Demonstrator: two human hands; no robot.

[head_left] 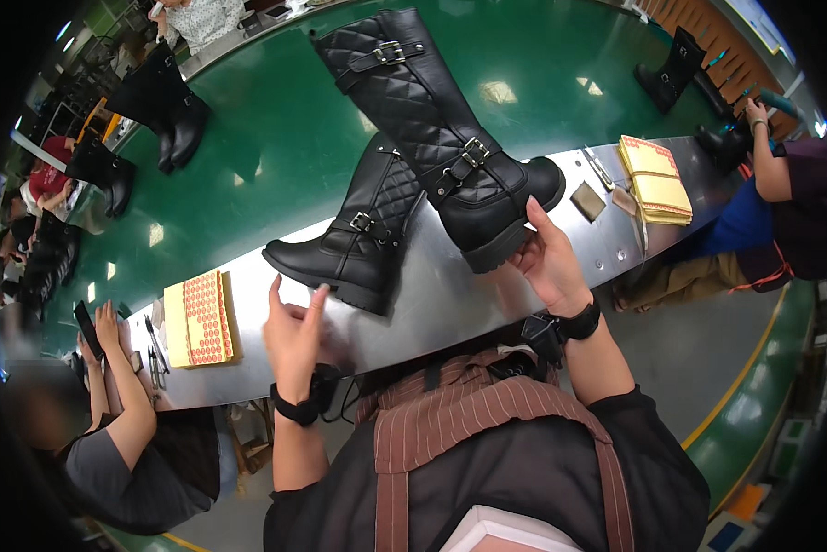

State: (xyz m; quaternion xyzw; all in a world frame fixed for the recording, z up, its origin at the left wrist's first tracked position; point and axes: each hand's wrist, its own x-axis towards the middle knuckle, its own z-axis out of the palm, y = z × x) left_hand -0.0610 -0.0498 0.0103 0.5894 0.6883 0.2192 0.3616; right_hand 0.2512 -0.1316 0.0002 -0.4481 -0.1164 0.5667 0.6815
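Two tall black quilted boots with buckled straps sit at the near edge of a long metal table [542,267] that runs beside a green conveyor belt [275,156]. The right hand [547,262] cups the heel and sole of the right boot [441,138], fingers [535,213] spread and pressed against the back of the heel; that boot is tipped, its toe end resting on the table edge and its long shaft running up and to the left over the belt. The left boot [358,235] stands on its sole on the table, toe pointing left, its shaft rising to the right and leaning against the other boot. The left hand [294,331] hovers just beside this boot's sole, fingers [317,299] apart and holding nothing, a fingertip close to the sole's edge. Both wrists wear black bands. A pad of yellow sheets with red dots [200,317] lies on the table to the left, a similar stack [654,179] to the right. More black boots [160,106] stand on the belt farther off, and other people sit along the table.
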